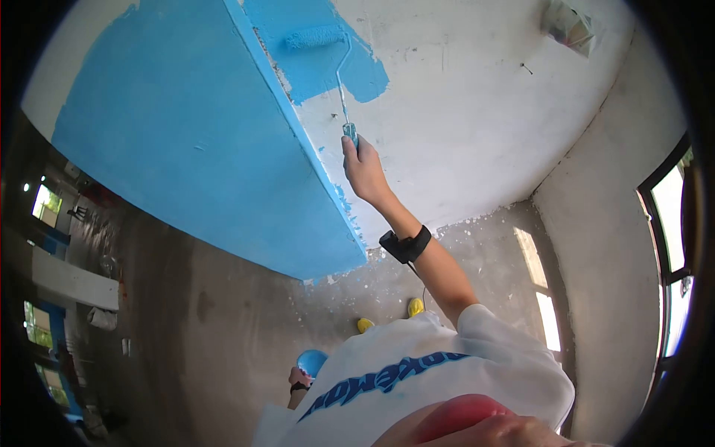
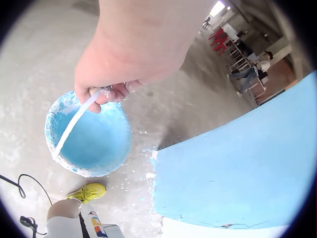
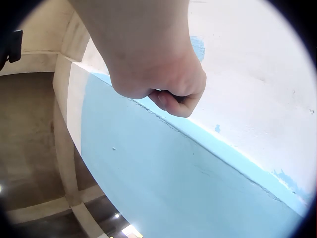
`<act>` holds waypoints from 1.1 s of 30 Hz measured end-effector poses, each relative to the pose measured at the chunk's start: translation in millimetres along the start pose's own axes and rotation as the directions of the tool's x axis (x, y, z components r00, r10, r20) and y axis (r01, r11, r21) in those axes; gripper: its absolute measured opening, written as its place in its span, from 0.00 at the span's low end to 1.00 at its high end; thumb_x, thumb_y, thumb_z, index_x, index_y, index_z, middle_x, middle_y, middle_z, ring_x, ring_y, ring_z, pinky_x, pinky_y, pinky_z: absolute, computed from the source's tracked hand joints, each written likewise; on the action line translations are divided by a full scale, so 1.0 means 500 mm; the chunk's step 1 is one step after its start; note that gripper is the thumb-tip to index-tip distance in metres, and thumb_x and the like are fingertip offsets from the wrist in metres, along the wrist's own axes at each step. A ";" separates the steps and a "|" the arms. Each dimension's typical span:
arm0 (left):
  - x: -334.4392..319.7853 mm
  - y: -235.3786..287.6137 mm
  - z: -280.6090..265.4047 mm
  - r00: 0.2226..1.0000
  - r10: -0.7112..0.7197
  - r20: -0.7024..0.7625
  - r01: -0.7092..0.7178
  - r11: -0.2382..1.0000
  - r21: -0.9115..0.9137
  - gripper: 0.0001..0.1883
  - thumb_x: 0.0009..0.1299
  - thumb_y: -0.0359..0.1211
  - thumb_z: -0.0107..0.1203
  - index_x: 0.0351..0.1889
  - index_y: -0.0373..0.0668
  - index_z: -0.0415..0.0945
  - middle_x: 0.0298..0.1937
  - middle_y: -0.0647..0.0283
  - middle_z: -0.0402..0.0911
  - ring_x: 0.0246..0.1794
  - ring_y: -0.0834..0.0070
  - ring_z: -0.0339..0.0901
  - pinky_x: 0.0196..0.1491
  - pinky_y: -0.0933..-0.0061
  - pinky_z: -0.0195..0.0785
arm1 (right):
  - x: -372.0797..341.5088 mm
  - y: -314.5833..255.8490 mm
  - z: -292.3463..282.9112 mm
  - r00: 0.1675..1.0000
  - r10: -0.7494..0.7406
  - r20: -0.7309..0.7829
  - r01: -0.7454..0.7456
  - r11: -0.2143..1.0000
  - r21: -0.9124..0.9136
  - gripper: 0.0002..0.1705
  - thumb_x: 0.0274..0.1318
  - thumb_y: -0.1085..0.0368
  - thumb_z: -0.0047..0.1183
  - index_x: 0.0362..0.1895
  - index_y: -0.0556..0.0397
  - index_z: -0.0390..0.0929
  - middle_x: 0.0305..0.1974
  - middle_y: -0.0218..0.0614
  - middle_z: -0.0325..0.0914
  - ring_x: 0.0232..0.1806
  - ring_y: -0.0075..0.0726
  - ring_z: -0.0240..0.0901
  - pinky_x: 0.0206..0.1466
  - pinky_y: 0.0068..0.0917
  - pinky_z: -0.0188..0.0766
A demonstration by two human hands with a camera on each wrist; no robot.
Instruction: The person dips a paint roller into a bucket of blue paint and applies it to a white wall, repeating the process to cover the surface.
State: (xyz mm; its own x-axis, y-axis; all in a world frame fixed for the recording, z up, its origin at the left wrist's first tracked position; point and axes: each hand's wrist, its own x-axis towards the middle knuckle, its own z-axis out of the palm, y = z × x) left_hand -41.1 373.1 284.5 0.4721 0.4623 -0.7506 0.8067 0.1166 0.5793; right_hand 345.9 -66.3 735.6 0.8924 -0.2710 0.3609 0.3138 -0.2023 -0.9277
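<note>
Head view: right hand [image 1: 365, 173] grips a paint roller [image 1: 316, 37] at a blue patch [image 1: 302, 74] on the white wall [image 1: 447, 112].

The roller's fuzzy sleeve lies nearly sideways, free end left; its wire frame runs down the picture to the handle in the curled fingers. Left wrist view: the left hand [image 2: 133, 59] pinches the pale strap of a paint bucket [image 2: 89, 139], open mouth facing the camera.

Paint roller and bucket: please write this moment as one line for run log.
right hand: grips paint roller; paint roller: at blue patch on white wall; left hand: holds bucket by handle; bucket: blue paint inside
</note>
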 end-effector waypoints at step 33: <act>-0.023 0.051 0.047 0.935 -0.323 -0.148 0.201 0.824 -0.529 0.08 0.65 0.32 0.45 0.37 0.36 0.69 0.34 0.61 0.70 0.34 0.68 0.67 0.34 0.60 0.63 | 0.038 0.052 -0.107 0.999 0.028 -0.024 -0.031 0.987 -0.156 0.21 0.70 0.57 0.37 0.32 0.64 0.67 0.20 0.44 0.65 0.23 0.39 0.62 0.31 0.38 0.63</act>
State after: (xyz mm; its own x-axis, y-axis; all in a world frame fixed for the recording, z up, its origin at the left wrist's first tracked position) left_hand -17.6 350.0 300.5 0.1279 0.5248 -0.8415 0.5721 0.6541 0.4949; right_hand 353.5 -127.2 723.2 0.8928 -0.2990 0.3369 0.2310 -0.3382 -0.9123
